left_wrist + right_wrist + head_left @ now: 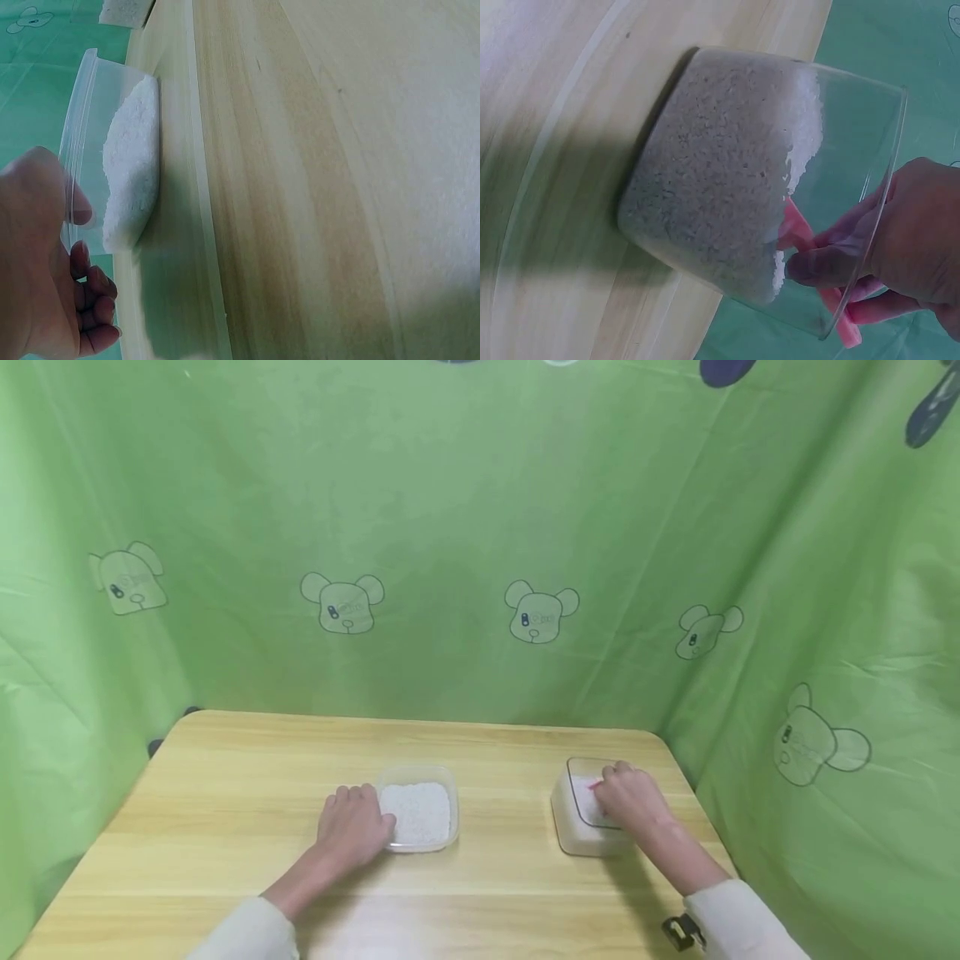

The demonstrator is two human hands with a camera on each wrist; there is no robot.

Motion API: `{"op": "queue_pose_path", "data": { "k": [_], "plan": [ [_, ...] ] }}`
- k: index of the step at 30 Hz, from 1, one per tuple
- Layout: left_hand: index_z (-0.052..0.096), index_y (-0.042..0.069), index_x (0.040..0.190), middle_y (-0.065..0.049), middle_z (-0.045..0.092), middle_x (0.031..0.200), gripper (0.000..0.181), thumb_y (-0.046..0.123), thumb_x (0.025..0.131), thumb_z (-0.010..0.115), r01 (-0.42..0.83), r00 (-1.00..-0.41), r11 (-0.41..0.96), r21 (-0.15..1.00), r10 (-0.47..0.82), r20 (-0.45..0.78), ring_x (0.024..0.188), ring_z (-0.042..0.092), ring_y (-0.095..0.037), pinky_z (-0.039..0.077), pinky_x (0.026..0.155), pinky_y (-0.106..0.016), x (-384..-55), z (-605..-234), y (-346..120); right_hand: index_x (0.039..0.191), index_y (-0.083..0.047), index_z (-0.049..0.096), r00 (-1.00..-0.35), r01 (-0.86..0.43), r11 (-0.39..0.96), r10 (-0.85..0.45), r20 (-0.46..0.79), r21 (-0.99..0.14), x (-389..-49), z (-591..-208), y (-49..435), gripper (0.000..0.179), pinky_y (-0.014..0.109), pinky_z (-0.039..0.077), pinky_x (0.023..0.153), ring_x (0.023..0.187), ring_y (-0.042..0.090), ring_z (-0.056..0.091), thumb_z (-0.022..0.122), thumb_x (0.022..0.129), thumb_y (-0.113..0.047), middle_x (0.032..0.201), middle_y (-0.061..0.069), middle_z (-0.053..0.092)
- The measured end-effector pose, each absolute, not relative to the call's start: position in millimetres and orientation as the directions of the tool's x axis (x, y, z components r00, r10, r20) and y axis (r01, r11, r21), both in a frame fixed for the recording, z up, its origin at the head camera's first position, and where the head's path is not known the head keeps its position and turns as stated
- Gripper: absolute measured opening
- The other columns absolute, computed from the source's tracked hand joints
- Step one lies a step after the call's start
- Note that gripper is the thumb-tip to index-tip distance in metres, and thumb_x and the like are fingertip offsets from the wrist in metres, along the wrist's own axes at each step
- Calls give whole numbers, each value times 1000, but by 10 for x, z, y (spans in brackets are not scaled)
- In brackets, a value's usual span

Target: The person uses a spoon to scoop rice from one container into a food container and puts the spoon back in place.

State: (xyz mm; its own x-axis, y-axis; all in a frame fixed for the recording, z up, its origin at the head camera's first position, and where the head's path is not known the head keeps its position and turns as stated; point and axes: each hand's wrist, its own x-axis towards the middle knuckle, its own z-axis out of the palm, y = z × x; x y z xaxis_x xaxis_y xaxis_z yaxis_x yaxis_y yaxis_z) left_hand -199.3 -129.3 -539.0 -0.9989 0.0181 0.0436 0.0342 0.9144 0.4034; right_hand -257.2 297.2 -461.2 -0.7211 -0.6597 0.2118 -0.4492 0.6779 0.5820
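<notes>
On the left of the table, my left hand (351, 828) grips the near-left rim of a low clear plastic container (454, 806). Its thumb comes over the rim while the other fingers curl outside, as the left wrist view shows. White rice (133, 161) fills the lower part of that container. To the right stands a taller clear box (564, 827) with a dark rim, more than half full of rice (712, 165). My right hand (636, 797) reaches over this box's rim and pinches a pink spoon (798, 229), whose lower end dips into the rice.
Both containers stand on a light wooden table (247, 777) with rounded far corners. A green curtain (450, 510) printed with bear faces hangs behind it and along both sides. A dark clasp (681, 932) hangs by the right sleeve (738, 918).
</notes>
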Motion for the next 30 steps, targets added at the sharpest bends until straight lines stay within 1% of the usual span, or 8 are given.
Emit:
{"op": "queue_pose_path", "data": {
  "k": [4, 11, 16, 21, 24, 28, 29, 30],
  "plan": [
    [49, 9, 81, -6, 48, 74, 24, 30, 91, 57, 30, -999, 914, 404, 20, 30, 73, 40, -24, 30, 71, -35, -1990, -5388, -1282, 62, -12, 63, -735, -459, 690, -649, 197, 559, -2570, -4627, 3007, 25, 35, 54, 49, 65, 22, 54, 86, 72, -15, 69, 8, 60],
    [49, 9, 82, -6, 48, 75, 24, 30, 91, 56, 26, -1000, 915, 403, 17, 24, 74, 40, -24, 30, 72, -35, -1982, -5377, -1265, 71, -17, 72, -765, -473, 725, -620, 175, 501, -2590, -4606, 3054, 24, 39, 55, 49, 66, 25, 59, 86, 72, -37, 70, 8, 61],
    [49, 9, 82, -6, 48, 75, 25, 31, 91, 56, 29, -999, 914, 405, 19, 30, 74, 40, -24, 30, 72, -36, -1979, -5383, -1256, 63, -21, 65, -827, -483, 786, -554, 95, 386, -2589, -4514, 3054, 30, 42, 56, 54, 67, 26, 59, 87, 75, -38, 73, 7, 61],
    [50, 8, 83, -6, 48, 75, 26, 32, 91, 57, 31, -999, 916, 399, 18, 35, 74, 41, -25, 31, 72, -36, -1981, -5377, -1251, 67, -21, 66, -850, -475, 812, -523, 64, 340, -2600, -4458, 3069, 32, 42, 55, 56, 69, 24, 57, 89, 73, -42, 75, 6, 60],
    [50, 8, 83, -6, 48, 76, 27, 33, 91, 57, 30, -999, 919, 394, 19, 32, 75, 41, -25, 31, 72, -36, -1986, -5368, -1252, 68, -15, 67, -851, -468, 818, -519, 78, 335, -2607, -4433, 3077, 33, 43, 55, 55, 67, 24, 56, 87, 76, -40, 74, 6, 60],
    [50, 7, 83, -7, 49, 75, 26, 32, 91, 57, 24, -999, 918, 395, 11, 34, 74, 41, -25, 31, 72, -36, -1981, -5350, -1264, 62, -14, 60, -854, -469, 830, -514, 87, 301, -2617, -4401, 3084, 27, 41, 53, 53, 64, 22, 53, 79, 81, -16, 72, 5, 58],
    [50, 7, 82, -7, 49, 75, 26, 31, 90, 57, 23, -999, 918, 395, 10, 35, 74, 41, -26, 32, 72, -36, -1977, -5346, -1267, 61, -14, 58, -855, -470, 834, -511, 86, 289, -2620, -4396, 3087, 30, 40, 52, 52, 64, 21, 52, 80, 81, -17, 72, 4, 57],
    [50, 7, 82, -7, 48, 75, 26, 31, 90, 56, 20, -999, 918, 396, 7, 35, 74, 41, -26, 32, 72, -36, -1974, -5344, -1269, 60, -15, 56, -855, -472, 835, -512, 83, 281, -2622, -4392, 3093, 30, 39, 51, 52, 63, 20, 51, 77, 81, -10, 71, 4, 57]
  ]
}}
